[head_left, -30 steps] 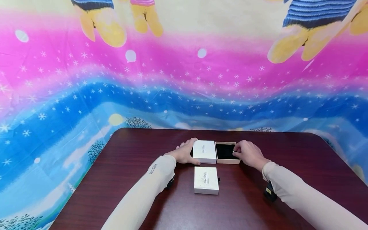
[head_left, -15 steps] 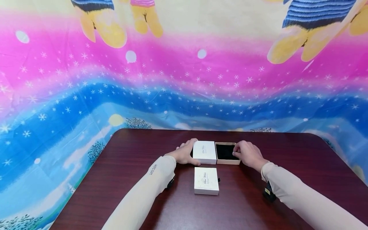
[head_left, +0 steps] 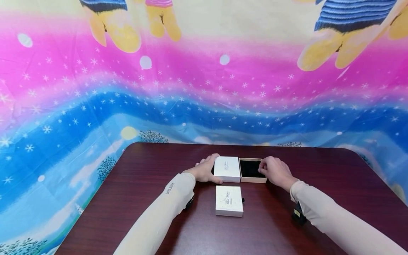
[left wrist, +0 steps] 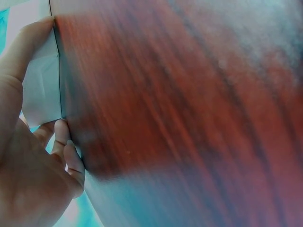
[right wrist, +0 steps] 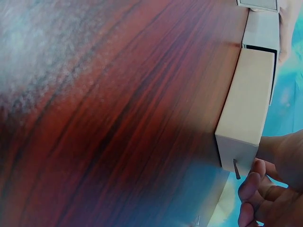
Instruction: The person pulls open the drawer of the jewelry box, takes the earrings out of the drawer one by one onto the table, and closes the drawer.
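My left hand (head_left: 204, 170) grips a white gift-box sleeve (head_left: 226, 168) with lettering on top, thumb at the near side and fingers behind. A drawer tray (head_left: 253, 179) with a black lining (head_left: 249, 168) is slid out to the right of it. Over the tray's right end, my right hand (head_left: 277, 171) has its fingertips curled together at the lining; whether they pinch something small is hidden. In the right wrist view the pale tray (right wrist: 246, 94) shows a short pull tab (right wrist: 236, 169) on its end, beside the curled fingers (right wrist: 251, 187).
A second white lettered box (head_left: 228, 200), closed, with a black tab (head_left: 243, 199) at its right, lies nearer on the dark reddish table (head_left: 153, 170). A printed cloth (head_left: 204, 81) hangs behind the table.
Both hands and the boxes hold almost the same places. A small pale speck seen at my right fingertips a second ago is hardly visible now.
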